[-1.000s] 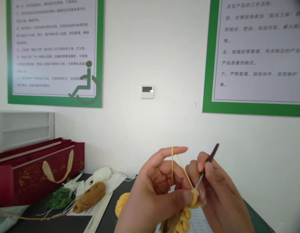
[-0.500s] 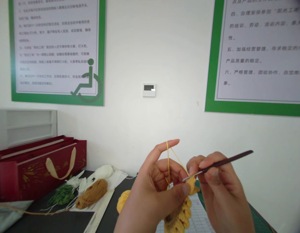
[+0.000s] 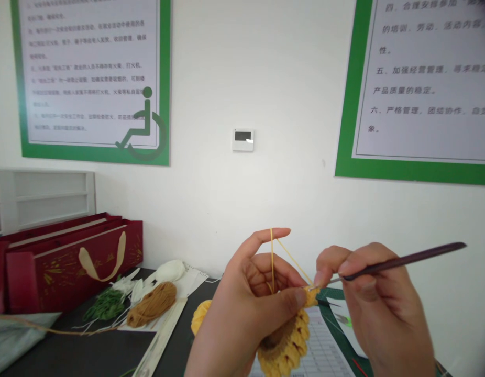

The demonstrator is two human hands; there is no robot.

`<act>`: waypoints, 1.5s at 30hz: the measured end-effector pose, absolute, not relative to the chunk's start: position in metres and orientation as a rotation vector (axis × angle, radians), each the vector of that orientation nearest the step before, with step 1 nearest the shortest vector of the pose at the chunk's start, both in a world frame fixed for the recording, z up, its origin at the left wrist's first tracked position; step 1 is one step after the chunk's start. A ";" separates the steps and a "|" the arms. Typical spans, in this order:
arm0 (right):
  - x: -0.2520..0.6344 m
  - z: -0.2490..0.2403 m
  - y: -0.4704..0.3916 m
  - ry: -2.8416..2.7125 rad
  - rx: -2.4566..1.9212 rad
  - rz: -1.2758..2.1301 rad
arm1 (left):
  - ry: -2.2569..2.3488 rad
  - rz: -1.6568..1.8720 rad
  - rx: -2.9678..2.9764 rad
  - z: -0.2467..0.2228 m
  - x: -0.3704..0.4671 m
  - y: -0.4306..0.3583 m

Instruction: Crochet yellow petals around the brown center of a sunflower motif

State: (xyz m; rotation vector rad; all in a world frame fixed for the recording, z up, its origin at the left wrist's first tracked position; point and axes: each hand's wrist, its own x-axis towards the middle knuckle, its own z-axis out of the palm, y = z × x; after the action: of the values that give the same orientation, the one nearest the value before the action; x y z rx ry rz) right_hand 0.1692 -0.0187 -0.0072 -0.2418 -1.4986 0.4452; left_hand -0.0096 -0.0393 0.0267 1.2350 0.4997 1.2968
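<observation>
yellow crochet work point(image 3: 285, 355) hangs over a printed sheet point(image 3: 324, 348), its top pinched in the left hand point(image 3: 258, 311), with yarn point(image 3: 272, 256) looped over the forefinger; the right hand point(image 3: 379, 301) grips a dark-handled hook point(image 3: 407, 259) whose tip, partly hidden, seems to touch the work.

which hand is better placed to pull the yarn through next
Probably the right hand: it grips the hook, its tip at the yellow piece. The left hand is busy pinching that piece and holding the yarn up.
</observation>
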 end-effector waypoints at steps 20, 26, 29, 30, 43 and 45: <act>0.152 -0.005 -0.030 -1.545 -0.304 -0.598 | 0.408 1.315 1.111 0.025 -0.003 -0.038; 0.142 -0.024 -0.012 -1.380 -0.319 -0.611 | 0.433 1.405 1.111 0.023 0.008 -0.042; 0.139 -0.025 -0.011 -1.315 -0.397 -0.828 | 0.499 1.536 1.186 0.022 0.011 -0.044; 0.139 -0.024 -0.013 -1.300 -0.413 -0.846 | 0.533 1.576 1.215 0.022 0.011 -0.045; 0.148 -0.007 -0.021 -1.376 -0.453 0.608 | 0.503 1.438 1.312 0.026 -0.007 -0.039; 0.144 -0.008 -0.015 -1.415 -0.351 0.738 | 0.455 1.428 1.249 0.027 -0.008 -0.039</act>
State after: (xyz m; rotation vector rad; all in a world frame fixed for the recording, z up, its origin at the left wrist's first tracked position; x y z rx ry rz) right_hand 0.1437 -0.0152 -0.0077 -0.3507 -1.4149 0.7385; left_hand -0.0077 -0.0389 0.0267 1.2494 0.4552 1.4284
